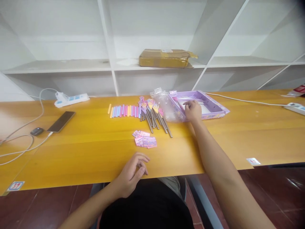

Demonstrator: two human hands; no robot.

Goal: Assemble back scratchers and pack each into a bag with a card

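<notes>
My right hand (193, 110) reaches into the near left part of a shallow purple box (215, 114). Its fingers are curled, and whatever they may hold is hidden. Several thin metal rods (194, 97) lie in the box. My left hand (133, 171) rests by the table's front edge, holding nothing, its fingers loosely bent and apart. Ahead of it are small pink and purple printed cards (145, 140) in a loose pile. Beyond the cards lies a heap of metal back scratchers (154, 116) with coloured hand-shaped heads. To their left, coloured tubes (125, 111) form a row.
Clear plastic bags (166, 106) lie between the heap and the box. A phone (61, 121) on a cable, a black mouse (37, 131) and a power strip (71, 100) are at the left. A taped cardboard box (164, 58) sits on the white shelf behind.
</notes>
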